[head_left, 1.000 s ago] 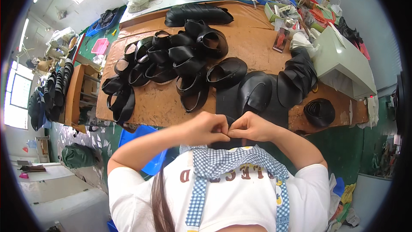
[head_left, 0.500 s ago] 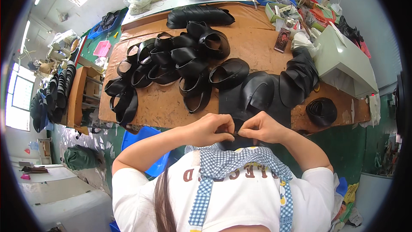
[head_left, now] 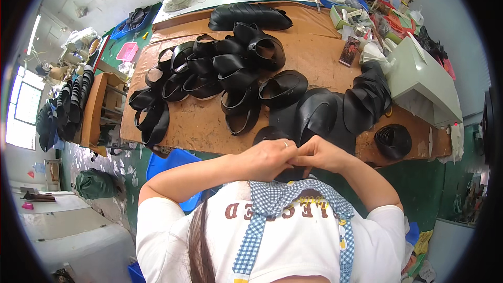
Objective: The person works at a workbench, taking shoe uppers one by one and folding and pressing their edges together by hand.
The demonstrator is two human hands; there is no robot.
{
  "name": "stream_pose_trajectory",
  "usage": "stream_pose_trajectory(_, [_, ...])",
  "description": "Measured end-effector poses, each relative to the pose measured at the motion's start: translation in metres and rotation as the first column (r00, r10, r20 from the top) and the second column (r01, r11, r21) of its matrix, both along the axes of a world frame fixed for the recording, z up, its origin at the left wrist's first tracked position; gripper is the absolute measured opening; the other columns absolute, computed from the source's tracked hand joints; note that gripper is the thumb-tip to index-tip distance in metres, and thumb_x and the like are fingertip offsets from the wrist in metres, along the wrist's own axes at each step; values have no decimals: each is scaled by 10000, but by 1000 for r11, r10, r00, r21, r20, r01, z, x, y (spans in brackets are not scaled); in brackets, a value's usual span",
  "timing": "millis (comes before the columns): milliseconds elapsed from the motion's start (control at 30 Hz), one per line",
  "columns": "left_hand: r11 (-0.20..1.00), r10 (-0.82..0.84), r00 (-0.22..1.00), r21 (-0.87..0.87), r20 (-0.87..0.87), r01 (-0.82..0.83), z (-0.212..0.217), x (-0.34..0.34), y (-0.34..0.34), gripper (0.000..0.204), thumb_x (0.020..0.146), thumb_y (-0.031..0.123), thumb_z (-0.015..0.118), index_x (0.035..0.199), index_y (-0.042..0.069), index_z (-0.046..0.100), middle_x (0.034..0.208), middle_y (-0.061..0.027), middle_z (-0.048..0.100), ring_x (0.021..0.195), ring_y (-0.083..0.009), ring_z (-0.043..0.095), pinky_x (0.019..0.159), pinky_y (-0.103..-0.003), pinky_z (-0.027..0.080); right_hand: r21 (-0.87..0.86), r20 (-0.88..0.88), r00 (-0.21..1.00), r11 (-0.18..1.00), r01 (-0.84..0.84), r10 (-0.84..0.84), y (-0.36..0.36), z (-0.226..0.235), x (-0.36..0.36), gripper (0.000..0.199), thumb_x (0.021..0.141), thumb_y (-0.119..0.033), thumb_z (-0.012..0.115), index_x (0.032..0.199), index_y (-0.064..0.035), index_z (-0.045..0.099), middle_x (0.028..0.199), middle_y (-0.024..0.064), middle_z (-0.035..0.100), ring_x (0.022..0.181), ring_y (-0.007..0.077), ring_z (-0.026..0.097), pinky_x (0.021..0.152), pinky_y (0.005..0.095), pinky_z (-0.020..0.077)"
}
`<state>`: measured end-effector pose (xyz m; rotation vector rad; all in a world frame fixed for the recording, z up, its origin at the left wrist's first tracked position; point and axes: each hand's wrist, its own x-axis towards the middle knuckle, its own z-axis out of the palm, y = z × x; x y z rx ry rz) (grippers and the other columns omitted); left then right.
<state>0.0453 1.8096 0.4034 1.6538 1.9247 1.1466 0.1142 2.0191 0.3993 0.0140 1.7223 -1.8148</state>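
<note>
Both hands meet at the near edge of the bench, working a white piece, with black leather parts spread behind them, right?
Not quite: the piece is black, not white. The head view shows the left hand and right hand pinching it together at the bench edge, with black leather parts behind.

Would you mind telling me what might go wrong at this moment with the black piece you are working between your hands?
The left hand and right hand pinch the black piece off the table edge, so it might drop if the grip slips. The fingers hide the work, so a misfold could go unseen. The stacked black pieces nearby could be nudged off.
</note>
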Motion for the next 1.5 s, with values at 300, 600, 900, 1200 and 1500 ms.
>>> stream_pose_trajectory(300, [990, 79, 977, -134, 196, -53, 8, -14, -13, 197, 812, 53, 722, 878, 22, 539, 743, -97, 562, 655, -235, 579, 598, -330, 471, 118, -66, 997, 993, -20, 28, 12, 2, -2, 232, 908, -174, 653, 915, 46, 727, 720, 23, 654, 640, 63, 594, 518, 230, 521])
stream_pose_trajectory(600, [977, 171, 890, -192, 423, -97, 9, -8, -22, 216, 816, 86, 723, 882, 9, 533, 794, -133, 579, 749, -302, 604, 638, -370, 475, 192, -234, 970, 981, -14, 59, 5, 21, 3, 180, 889, -128, 655, 909, 34, 729, 708, 40, 684, 639, 54, 578, 587, 230, 477])
stream_pose_trajectory(900, [980, 185, 921, -136, 343, -146, 1, -4, -16, 217, 808, 86, 747, 895, 22, 559, 770, -90, 593, 697, -212, 591, 621, -324, 474, 343, -329, 938, 939, 13, 107, -7, 23, 1, 174, 861, -119, 667, 920, 34, 724, 736, 113, 711, 648, 88, 624, 614, 259, 499])
stream_pose_trajectory(1200, [984, 159, 986, 83, -40, -155, -20, 1, -9, 209, 825, 102, 739, 889, 29, 555, 783, -60, 595, 685, -152, 579, 612, -293, 472, 393, -293, 946, 919, -14, 140, -12, 15, -1, 194, 878, -151, 658, 912, 29, 723, 641, 110, 659, 554, 80, 543, 547, 275, 451])
stream_pose_trajectory(1500, [983, 136, 932, -166, 335, -84, -13, -8, -8, 205, 831, 107, 735, 894, 32, 555, 776, -62, 579, 694, -168, 568, 618, -299, 468, 311, -163, 984, 950, -12, 66, 6, 8, -2, 199, 898, -152, 644, 936, 19, 737, 659, 37, 646, 513, 80, 556, 484, 224, 472])
